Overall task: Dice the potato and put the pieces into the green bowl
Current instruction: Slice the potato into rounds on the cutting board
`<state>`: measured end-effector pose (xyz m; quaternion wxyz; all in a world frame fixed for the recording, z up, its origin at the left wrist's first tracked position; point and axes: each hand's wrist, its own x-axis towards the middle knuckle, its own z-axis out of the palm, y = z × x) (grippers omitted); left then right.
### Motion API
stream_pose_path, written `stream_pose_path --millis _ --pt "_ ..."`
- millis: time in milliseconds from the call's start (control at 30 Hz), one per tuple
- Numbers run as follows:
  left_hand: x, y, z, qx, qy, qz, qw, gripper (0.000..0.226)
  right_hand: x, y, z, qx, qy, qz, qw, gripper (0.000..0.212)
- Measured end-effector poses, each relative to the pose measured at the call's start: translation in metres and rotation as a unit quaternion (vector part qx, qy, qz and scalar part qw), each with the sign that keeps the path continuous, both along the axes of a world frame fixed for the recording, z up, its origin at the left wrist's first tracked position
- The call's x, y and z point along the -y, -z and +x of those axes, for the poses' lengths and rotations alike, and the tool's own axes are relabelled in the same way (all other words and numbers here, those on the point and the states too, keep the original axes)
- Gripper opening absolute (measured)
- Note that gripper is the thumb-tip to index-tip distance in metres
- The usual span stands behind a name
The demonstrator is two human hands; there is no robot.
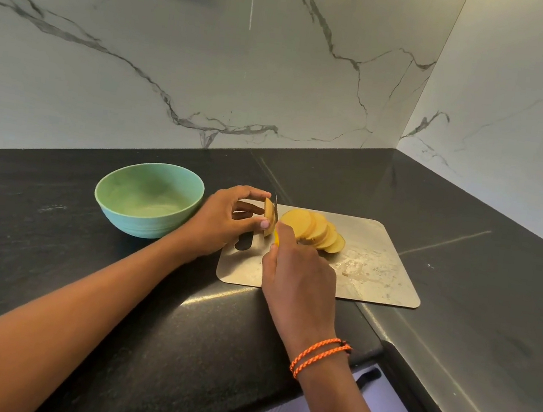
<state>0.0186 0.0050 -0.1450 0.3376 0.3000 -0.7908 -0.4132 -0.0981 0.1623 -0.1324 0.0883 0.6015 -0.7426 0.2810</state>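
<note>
White marble walls with grey veins meet in a corner above a dark stone table (334, 186). On it lie a metal cutting board (378, 275) and, left of it, the green bowl (148, 198), with nothing visible inside. A fan of potato slices (315, 230) rests on the board. The left hand (226, 220) pinches the last potato end (268, 219) upright; the right hand (298, 278) grips a yellow-handled knife (276, 211), blade against that piece. Slicing looks nearly finished; next the slices probably need stacking and cross-cutting into cubes.
</note>
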Motion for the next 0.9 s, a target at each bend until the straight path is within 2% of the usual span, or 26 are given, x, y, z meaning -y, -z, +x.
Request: stream_pose_path --millis 267,433,667,900 --pt "0.0047 0.0044 -0.0024 -0.009 0.002 0.001 1.0 0.047 0.0019 0.0033 -0.0019 -0.009 -0.012 0.054 0.998 0.033" --pt "0.0034 0.0057 -0.0019 -0.009 0.002 -0.001 1.0 0.046 0.0005 0.0024 0.0008 -0.008 0.004 0.044 0.999 0.029" --pt "0.0038 0.0047 -0.0016 -0.001 0.015 -0.011 1.0 0.048 -0.0014 0.0004 0.0023 0.026 0.013 -0.029 0.999 0.043" --pt "0.0069 0.0057 -0.0019 -0.019 0.021 0.002 1.0 0.049 -0.0012 0.0004 0.0037 0.03 -0.002 -0.029 0.999 0.047"
